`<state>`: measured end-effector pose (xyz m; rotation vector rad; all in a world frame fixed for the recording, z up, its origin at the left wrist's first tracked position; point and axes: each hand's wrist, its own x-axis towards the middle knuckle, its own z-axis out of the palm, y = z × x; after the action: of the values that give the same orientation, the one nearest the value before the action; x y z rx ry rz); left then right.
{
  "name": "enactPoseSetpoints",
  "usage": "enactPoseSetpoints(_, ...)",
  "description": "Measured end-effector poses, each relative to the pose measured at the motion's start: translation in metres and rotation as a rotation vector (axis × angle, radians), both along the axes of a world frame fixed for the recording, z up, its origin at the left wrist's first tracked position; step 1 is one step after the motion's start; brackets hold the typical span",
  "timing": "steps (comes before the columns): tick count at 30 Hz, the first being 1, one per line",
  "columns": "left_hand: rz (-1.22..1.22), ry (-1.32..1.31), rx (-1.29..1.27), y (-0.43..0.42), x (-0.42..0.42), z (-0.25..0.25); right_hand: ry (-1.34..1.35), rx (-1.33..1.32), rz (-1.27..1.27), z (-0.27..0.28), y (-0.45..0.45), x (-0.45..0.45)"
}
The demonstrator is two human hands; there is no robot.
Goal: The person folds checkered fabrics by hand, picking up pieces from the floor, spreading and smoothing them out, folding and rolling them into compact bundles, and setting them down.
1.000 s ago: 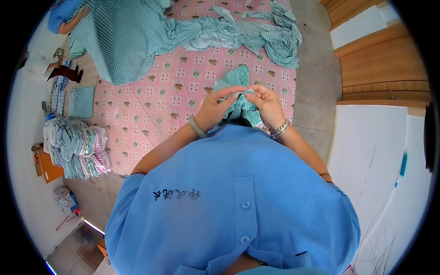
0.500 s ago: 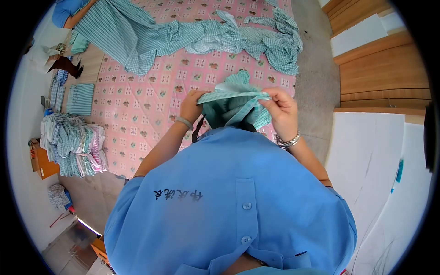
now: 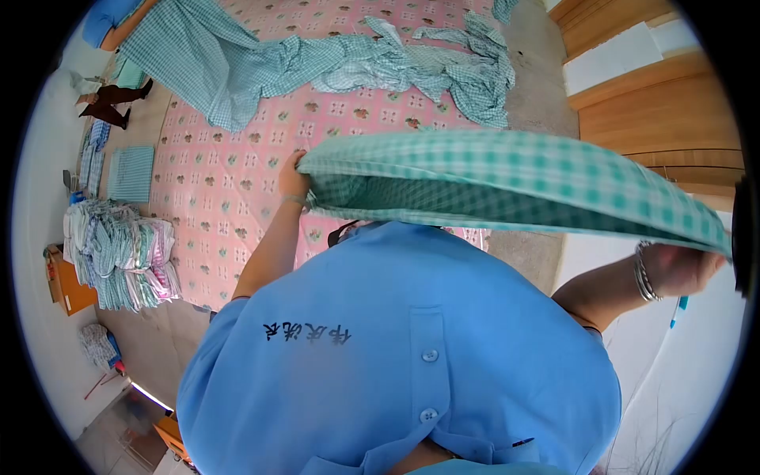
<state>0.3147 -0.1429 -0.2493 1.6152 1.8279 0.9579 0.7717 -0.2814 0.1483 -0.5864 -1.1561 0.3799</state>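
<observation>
A green-and-white checked cloth (image 3: 491, 170) is stretched across in front of my chest, its two layers parted along a long opening like a pillowcase's. My left hand (image 3: 294, 176) is closed on its left end, above the pink table. Far out to the right, my right hand (image 3: 682, 267) grips the other end; its fingers are partly blurred and partly behind the cloth. The middle of the cloth bows upward between my hands.
The table has a pink patterned cover (image 3: 214, 229). Crumpled checked fabric (image 3: 348, 67) lies across its far part, where another person's arm (image 3: 127, 28) reaches in. Folded linen (image 3: 119, 249) is stacked at left. Wooden cabinets (image 3: 649, 111) stand at right.
My right hand has swung far to the right, and the bunched cloth is now pulled out long between my hands. My left hand has moved slightly left.
</observation>
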Motion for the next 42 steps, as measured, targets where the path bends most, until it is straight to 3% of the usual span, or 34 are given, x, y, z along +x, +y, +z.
enactPoseSetpoints(3,0.068,-0.002,-0.073,-0.008,-0.016,-0.018,0.101,0.046,-0.087,0.007,-0.033,0.032)
enactPoseSetpoints(5,0.073,-0.171,-0.102,-0.014,-0.024,-0.032,0.016,0.013,-0.156,-0.006,-0.048,0.054)
enactPoseSetpoints(7,0.029,-0.158,-0.056,-0.017,-0.016,-0.027,0.138,-0.005,-0.418,-0.028,-0.054,0.068)
enactPoseSetpoints(8,0.2,-0.391,-0.278,-0.018,-0.007,-0.015,0.09,-0.094,-0.613,-0.042,-0.053,0.086)
enactPoseSetpoints(9,0.375,-0.617,-0.502,-0.018,-0.002,-0.007,0.113,-0.218,-0.622,-0.057,-0.048,0.087)
enactPoseSetpoints(11,0.33,-0.636,-0.571,-0.018,-0.013,-0.029,0.254,-0.43,-0.335,-0.13,-0.072,0.168)
enactPoseSetpoints(16,0.241,-0.411,-0.804,-0.053,-0.041,-0.043,0.33,-1.191,-0.6,-0.312,-0.152,0.196)
enactPoseSetpoints(17,0.188,-0.35,-0.836,-0.06,-0.048,-0.051,0.494,-1.276,-0.462,-0.381,-0.202,0.216)
enactPoseSetpoints(18,0.134,-0.207,-0.838,-0.065,-0.043,-0.036,0.625,-1.32,-0.511,-0.456,-0.253,0.214)
enactPoseSetpoints(20,0.054,-0.037,-0.834,-0.067,-0.034,-0.019,0.781,-2.012,-0.75,-0.474,-0.292,0.144)
enactPoseSetpoints(23,0.149,-0.108,-0.902,-0.048,-0.023,-0.02,1.313,-2.075,-0.476,-0.517,-0.327,0.068)
enactPoseSetpoints(25,0.215,-0.157,-0.952,-0.026,-0.014,-0.025,1.351,-1.992,-0.364,-0.601,-0.344,0.049)
enactPoseSetpoints(28,0.19,-0.415,-0.91,0.052,0.01,-0.06,1.367,-1.654,-0.397,-0.591,-0.272,0.072)
enactPoseSetpoints(30,0.041,-0.751,-0.785,0.103,0.128,-0.027,1.238,-1.37,-0.47,-0.566,-0.227,0.12)
enactPoseSetpoints(31,-0.149,-0.516,-0.736,0.134,0.178,-0.016,1.132,-1.255,-0.513,-0.549,-0.214,0.148)
enactPoseSetpoints(32,-0.309,-0.574,-0.686,0.154,0.237,0.0,1.029,-1.177,-0.669,-0.545,-0.216,0.179)
enactPoseSetpoints(33,-0.428,-0.581,-0.672,0.169,0.297,0.021,1.11,-1.008,-0.767,-0.498,-0.22,0.2)
enactPoseSetpoints(36,-0.878,-0.618,-0.607,0.13,0.461,0.156,1.101,-0.516,-0.96,-0.413,-0.347,0.287)
enactPoseSetpoints(38,-1.402,-0.574,-0.109,0.088,0.519,0.222,0.929,-0.428,-1.172,-0.332,-0.471,0.301)
enactPoseSetpoints(39,-1.481,-0.512,-0.109,0.053,0.52,0.266,0.748,-0.288,-1.278,-0.286,-0.526,0.283)
enactPoseSetpoints(40,-1.555,-0.445,-0.107,0.023,0.512,0.299,0.658,-0.272,-1.565,-0.236,-0.559,0.244)
enactPoseSetpoints(42,-1.779,-0.657,-0.059,0.001,0.49,0.317,0.369,0.297,-1.793,-0.154,-0.57,0.153)
